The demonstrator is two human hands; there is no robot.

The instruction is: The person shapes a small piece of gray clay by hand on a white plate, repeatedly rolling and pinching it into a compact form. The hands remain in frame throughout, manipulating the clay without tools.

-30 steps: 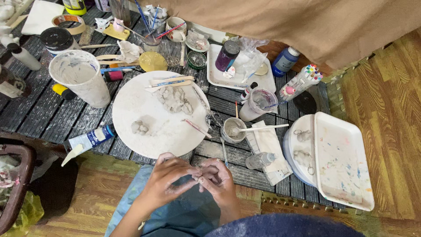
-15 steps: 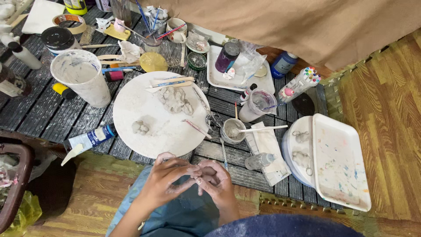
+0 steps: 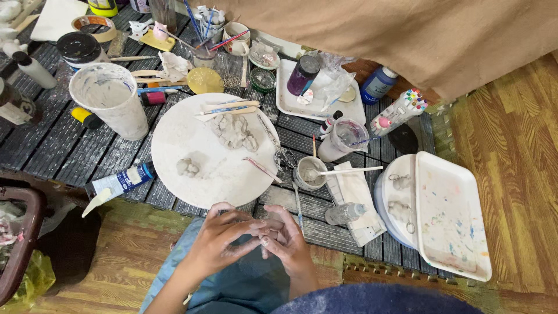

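Both hands meet just below the near edge of the dark slatted worktop (image 3: 52, 145), over the person's lap: the left hand (image 3: 224, 238) lies curled over the top with its fingers bent, and the right hand (image 3: 286, 239) cups from the other side, the two pressed together around a small lump of pale grey clay (image 3: 258, 231). Only a sliver of that lump shows between the fingertips (its shape is mostly hidden), dull, matte and the same ashy colour as the smears on the fingers. Straight ahead of the hands sits a round white board (image 3: 192, 139) dusted with grey, carrying a knobbly heap of grey clay (image 3: 234, 131) at its far side and a smaller lumpy clay figure (image 3: 188, 167) nearer the left hand. A blue and white paint tube (image 3: 119, 182) lies just left of the board, and beyond it stands a large white plastic bucket (image 3: 110, 99) smeared inside with grey. Ahead of the right hand is a small grey-crusted cup (image 3: 308, 173) with a white stick resting in it, and just beside that hand a clear little bottle (image 3: 344, 213) lies on a white folded cloth (image 3: 357, 197). Farther to the right rests a white rectangular tray (image 3: 450, 218) speckled with paint stains.
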